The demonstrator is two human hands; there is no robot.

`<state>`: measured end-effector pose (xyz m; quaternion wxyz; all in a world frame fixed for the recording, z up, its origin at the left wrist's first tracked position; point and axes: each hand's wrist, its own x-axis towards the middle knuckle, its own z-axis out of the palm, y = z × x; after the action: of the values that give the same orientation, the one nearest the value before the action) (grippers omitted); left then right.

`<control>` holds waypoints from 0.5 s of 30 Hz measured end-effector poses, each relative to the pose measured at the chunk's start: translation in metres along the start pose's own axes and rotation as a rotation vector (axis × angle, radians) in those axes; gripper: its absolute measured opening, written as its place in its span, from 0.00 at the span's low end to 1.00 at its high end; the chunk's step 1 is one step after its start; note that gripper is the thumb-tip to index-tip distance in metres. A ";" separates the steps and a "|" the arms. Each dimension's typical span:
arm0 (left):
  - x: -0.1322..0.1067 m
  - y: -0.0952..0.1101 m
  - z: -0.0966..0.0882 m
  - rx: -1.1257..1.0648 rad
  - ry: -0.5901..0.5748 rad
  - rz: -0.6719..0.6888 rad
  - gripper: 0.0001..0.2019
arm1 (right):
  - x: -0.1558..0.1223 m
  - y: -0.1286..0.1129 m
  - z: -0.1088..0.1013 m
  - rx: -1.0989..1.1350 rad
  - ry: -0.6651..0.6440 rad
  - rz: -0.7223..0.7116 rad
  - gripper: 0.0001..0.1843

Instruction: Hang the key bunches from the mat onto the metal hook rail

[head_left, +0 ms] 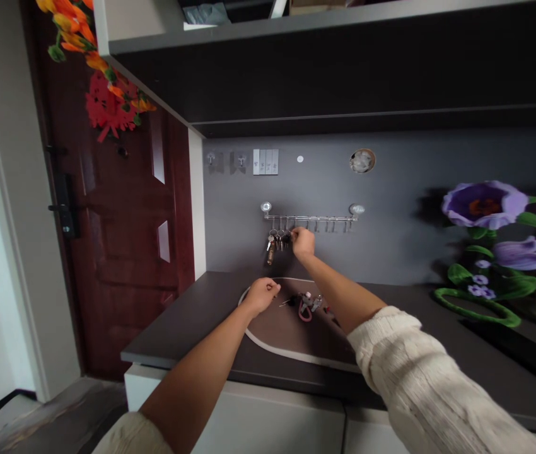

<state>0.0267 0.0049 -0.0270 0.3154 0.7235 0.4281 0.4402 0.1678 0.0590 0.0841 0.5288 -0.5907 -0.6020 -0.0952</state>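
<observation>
My right hand (304,242) reaches up to a clear hook rail (313,219) on the grey wall. Its fingers are pinched together at one of the left-hand hooks, and what they hold is hidden. Just left of the fingertips, several bunches of keys (280,239) hang from the hooks, one with a brown tag (270,253). My left hand (261,295) hovers by the left side of a brown mat (272,331) with a pale rim, its fingers loosely curled around nothing visible. On the mat lie more keys (316,303), a pink loop (304,312) among them.
A dark shelf (320,75) overhangs the wall. Purple artificial flowers (483,205) stand on the dark counter (178,315) at right. To the left is a dark red door (126,252) with a black handle (62,208). Small clear hooks (241,161) and labels (266,162) sit above the rail.
</observation>
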 end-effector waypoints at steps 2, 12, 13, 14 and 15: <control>0.000 -0.001 0.000 0.010 0.001 -0.011 0.09 | -0.003 0.002 -0.002 0.007 -0.011 0.016 0.13; 0.003 0.006 -0.004 0.062 -0.003 -0.175 0.09 | -0.049 0.014 -0.025 0.149 -0.102 0.093 0.10; 0.003 0.008 -0.004 0.073 -0.008 -0.192 0.09 | -0.056 0.015 -0.028 0.165 -0.121 0.089 0.09; 0.002 0.010 -0.004 0.086 -0.004 -0.205 0.10 | -0.063 0.017 -0.031 0.178 -0.139 0.085 0.09; 0.001 0.011 -0.003 0.101 0.008 -0.209 0.10 | -0.071 0.018 -0.034 0.184 -0.156 0.084 0.08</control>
<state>0.0280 0.0012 -0.0162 0.3209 0.6880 0.5243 0.3858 0.1822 -0.0037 0.0362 0.5358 -0.5698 -0.6224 0.0291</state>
